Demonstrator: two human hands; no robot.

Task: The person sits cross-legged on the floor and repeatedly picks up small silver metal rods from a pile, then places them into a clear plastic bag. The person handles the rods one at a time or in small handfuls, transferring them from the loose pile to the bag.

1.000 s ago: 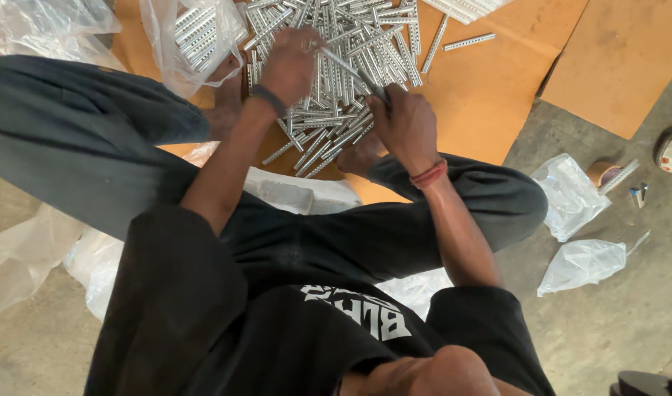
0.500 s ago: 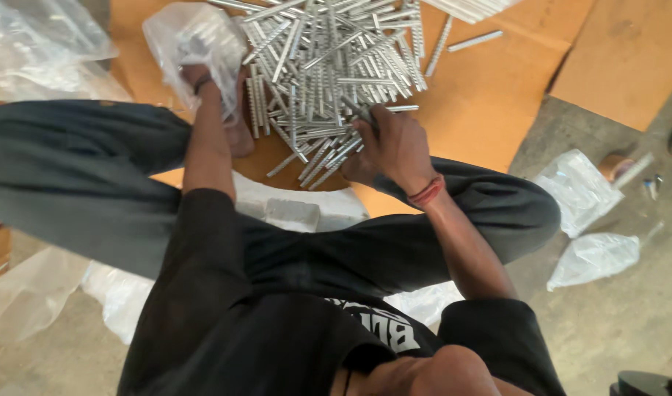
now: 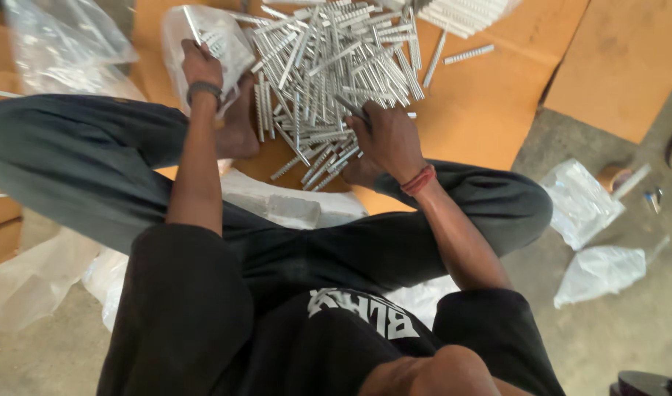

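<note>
Flattened brown cardboard (image 3: 497, 110) on the concrete floor (image 3: 629, 345) carries a heap of ribbed metal strips (image 3: 336, 66).

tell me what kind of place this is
Probably a small workshop or packing floor, worked at ground level: a heap of metal strips lies on flattened cardboard sheets over bare concrete floor, with clear plastic bags scattered about.

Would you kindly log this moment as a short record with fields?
Left hand: on a clear plastic bag holding metal strips
Right hand: gripping strips at the edge of the pile of metal strips
Surface: brown cardboard
Posture: seated cross-legged
Nearby: two small clear bags on the concrete floor
</note>
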